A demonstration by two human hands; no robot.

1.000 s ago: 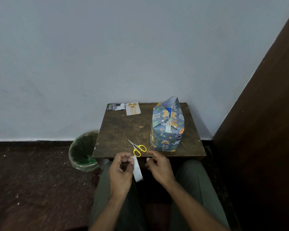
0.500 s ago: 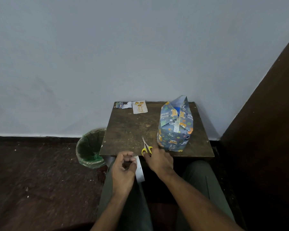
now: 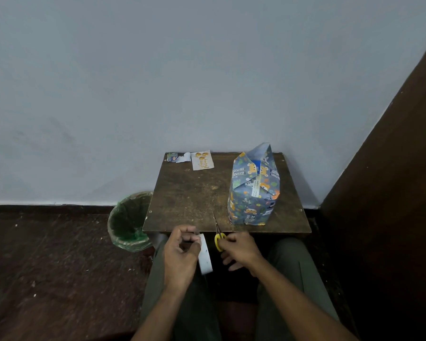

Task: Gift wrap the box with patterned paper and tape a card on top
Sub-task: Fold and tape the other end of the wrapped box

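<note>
The box [image 3: 253, 193] stands upright on the right of the small wooden table [image 3: 190, 195], wrapped in blue patterned paper with its top flaps still standing up. A white card [image 3: 202, 160] with orange print lies at the table's back left. My left hand [image 3: 181, 254] holds a white roll of tape [image 3: 205, 257] over my lap, pinching its free end. My right hand [image 3: 239, 249] grips the yellow-handled scissors [image 3: 219, 236], whose blades point up over the table's front edge.
A scrap of wrapping paper [image 3: 178, 157] lies beside the card. A bin lined with a green bag [image 3: 129, 222] stands on the floor left of the table. A dark wooden panel [image 3: 391, 193] rises on the right. My knees sit under the table's front edge.
My right hand reached to the scissors on the table, took hold of them and drew them back off the front edge. My left hand kept holding the tape.
</note>
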